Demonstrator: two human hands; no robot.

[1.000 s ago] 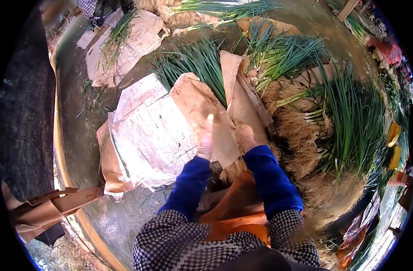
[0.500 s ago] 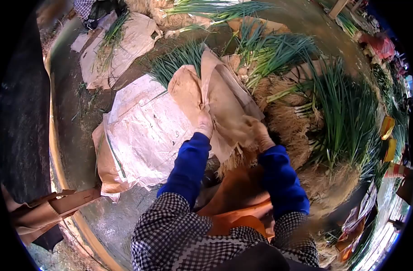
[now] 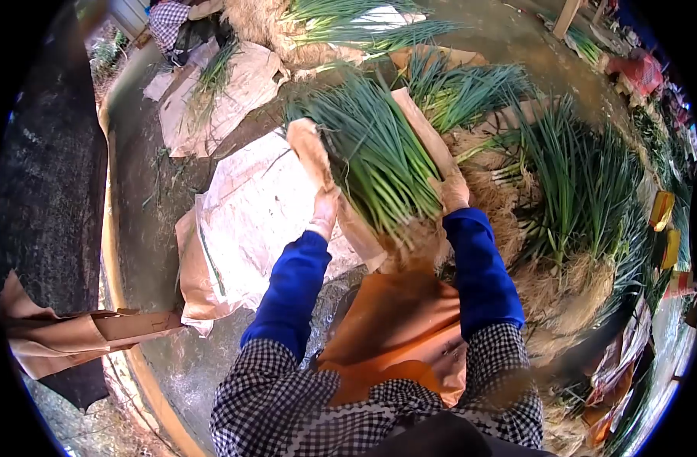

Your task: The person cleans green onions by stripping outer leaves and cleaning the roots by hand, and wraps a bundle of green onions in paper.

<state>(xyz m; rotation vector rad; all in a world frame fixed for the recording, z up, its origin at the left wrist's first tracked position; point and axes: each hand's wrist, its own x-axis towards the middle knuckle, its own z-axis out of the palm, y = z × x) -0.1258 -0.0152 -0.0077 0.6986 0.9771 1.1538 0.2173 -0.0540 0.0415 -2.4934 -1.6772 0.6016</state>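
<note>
Two hands are spreading a sheet of brown paper (image 3: pixel 424 133) around a bunch of green onions (image 3: pixel 386 156). The left hand (image 3: pixel 325 212) is pinching the paper's left edge, fingers closed; the right hand (image 3: pixel 453 192) is holding its right edge. The onions are lying between the hands, leaves pointing up and away, roots toward the wearer's orange apron (image 3: pixel 394 324). A pale sheet (image 3: pixel 249 221) is lying just left of the paper, leaving little room there. Beyond it, wet floor (image 3: pixel 139 263) is running along a curved rim (image 3: pixel 112 221). More onions (image 3: pixel 584 179) are crowding the right side, close to the right hand. Farther off, at upper left, a person (image 3: pixel 169 29) is showing partly.
</note>
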